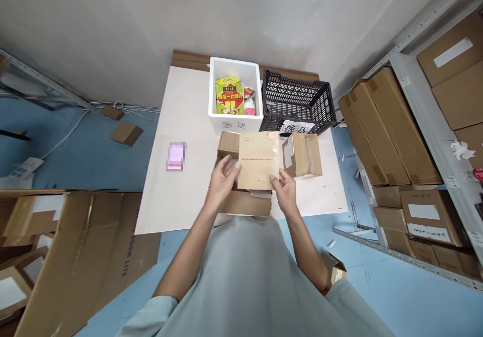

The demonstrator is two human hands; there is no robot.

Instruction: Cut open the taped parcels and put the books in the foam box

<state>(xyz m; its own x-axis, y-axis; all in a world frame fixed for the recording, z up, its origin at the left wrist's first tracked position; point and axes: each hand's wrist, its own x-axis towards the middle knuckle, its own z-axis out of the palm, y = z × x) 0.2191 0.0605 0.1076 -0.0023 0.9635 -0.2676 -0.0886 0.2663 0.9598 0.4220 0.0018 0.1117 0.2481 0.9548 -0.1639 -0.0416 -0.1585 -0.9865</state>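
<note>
A flat, square tan booklet or packet (258, 168) with a line of small print and a reddish mark in its top right corner is held up in front of me. My left hand (222, 182) pinches its left edge, thumb in front. At its lower right corner my right hand (286, 192) grips it, thumb on the face and fingers behind. Beneath it an opened cardboard box (245, 203) lies on the white-topped table (166, 201), its flaps spread. The booklet hides most of the inside of that box.
Behind stands a white foam bin (234, 122) with colourful packets, beside a black plastic crate (298, 100) with a paper label. A taped carton (306, 155) sits to the right. A pixelated pinkish item (176, 156) lies left. Shelves of cartons (392, 125) flank the right; a big cardboard box (98, 246) stands left.
</note>
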